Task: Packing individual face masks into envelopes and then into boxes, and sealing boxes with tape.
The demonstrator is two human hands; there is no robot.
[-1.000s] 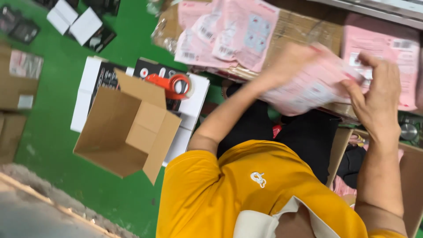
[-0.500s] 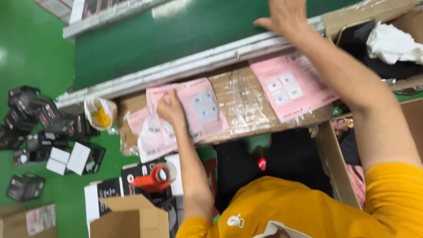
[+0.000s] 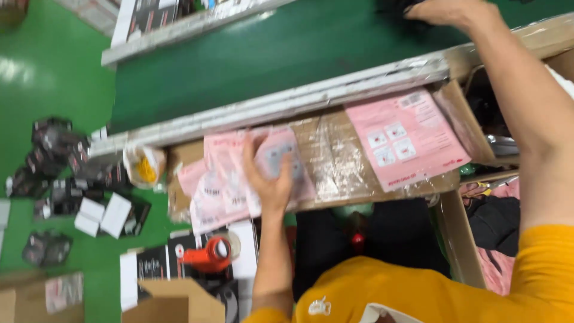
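Observation:
My left hand (image 3: 269, 176) lies flat, fingers spread, on a stack of pink plastic mailer bags (image 3: 218, 179) on top of a taped cardboard box (image 3: 335, 158). My right hand (image 3: 448, 11) reaches far up over the green conveyor belt (image 3: 269, 54) and touches a dark item (image 3: 397, 7) at the top edge of the view; its grip is cut off. A single pink mailer bag (image 3: 406, 137) lies on the box at the right, between my arms.
An orange tape dispenser (image 3: 209, 256) rests on black-and-white boxes at the lower left, beside an open cardboard box (image 3: 179, 302). Dark packets (image 3: 60, 161) lie scattered on the green floor. A small bag with yellow contents (image 3: 143, 167) sits by the box's left end.
The view has shifted closer. My left hand moved right onto the pink bag stack. My right hand reached farther over the belt to the dark item.

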